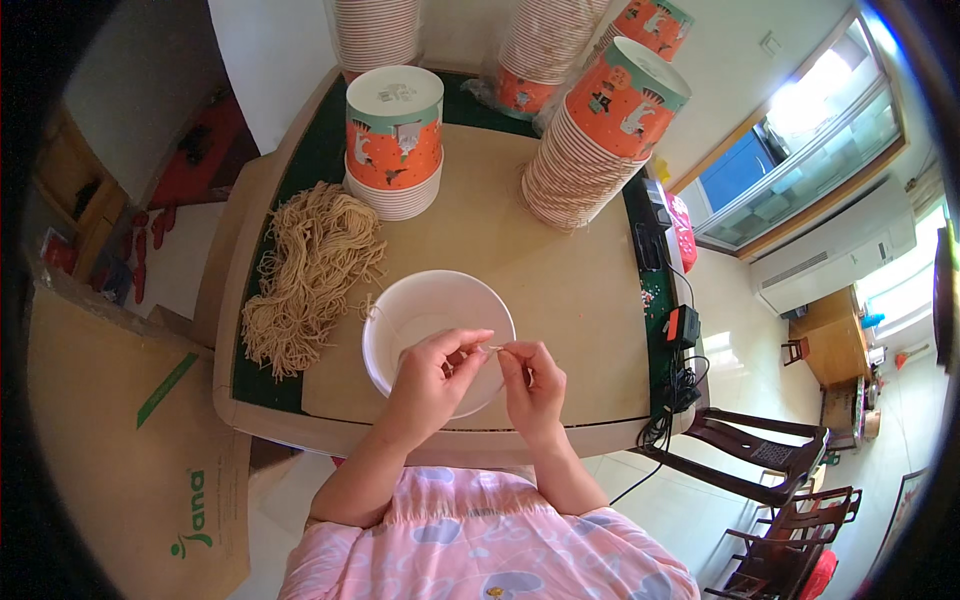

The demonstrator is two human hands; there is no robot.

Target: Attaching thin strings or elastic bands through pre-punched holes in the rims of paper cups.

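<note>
A white, round, open-topped tub [400, 308] stands near the front edge of the table, its inside facing up. Over its right side my two hands meet. My left hand [425, 378] pinches a short, thin piece of beige string [492, 349] between thumb and fingertips. The other end of that string is pinched by my right hand [533, 388], just past the tub's rim. Whether the string is knotted is too small to tell. Left of the tub lies a large tangled heap of beige string [310, 280], and a few strands reach toward the rim.
A stack of tubs [395, 140], orange and green with white rims, stands upside down behind the string. A taller, string-wound stack [590, 150] leans at the back right. Black cables [682, 385] lie along the right edge. A large cardboard box [130, 420] stands at left.
</note>
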